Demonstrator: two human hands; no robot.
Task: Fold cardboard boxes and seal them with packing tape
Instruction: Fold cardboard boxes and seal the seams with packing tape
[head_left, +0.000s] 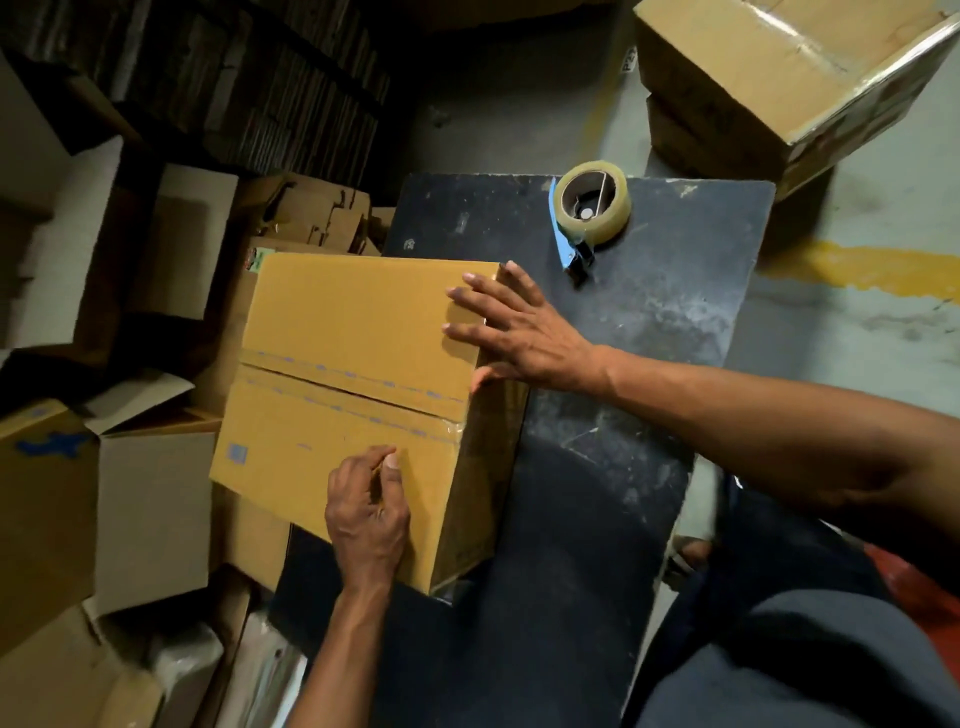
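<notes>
Box (353, 364) under flat right hand (519, 332) and curled left fingers (382, 478).

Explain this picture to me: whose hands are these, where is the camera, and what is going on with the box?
There is no machine here: a person wears a camera on the head, so you look down at their own two hands. On a dark table stands a closed cardboard box; clear tape already runs along the seam where its top flaps meet. The right hand lies flat with straight fingers across the box's far right edge. The left hand rests on the near part of the top with fingers curled; I cannot tell whether it pinches anything. A tape dispenser stands unheld at the table's far end. More boxes lie around on the floor.
</notes>
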